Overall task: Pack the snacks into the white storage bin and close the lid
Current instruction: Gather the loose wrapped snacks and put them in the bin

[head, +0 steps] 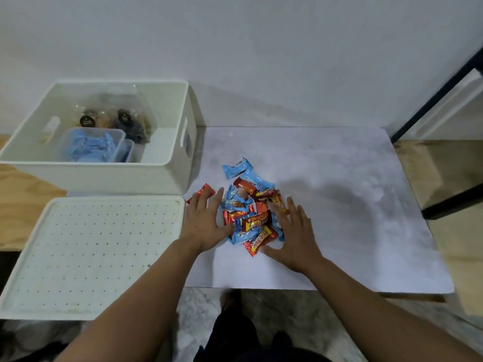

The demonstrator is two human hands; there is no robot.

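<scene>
A heap of red and blue wrapped snacks (251, 205) lies on the white table mat (339, 205). My left hand (206, 223) lies flat with spread fingers against the heap's left side, touching a red bar (202, 192). My right hand (295, 236) lies flat against the heap's right side. The white storage bin (109, 176) stands open at the left rear; inside are a clear tub of blue packets (91, 147) and clear bags with dark labels (115, 118). Its perforated white lid (86, 257) lies flat in front of it.
A wooden surface (23, 194) shows under the bin and around the mat. A black metal frame (439, 95) stands at the right rear. The pale wall rises behind. My dark-clad legs (235, 330) show below the mat's front edge.
</scene>
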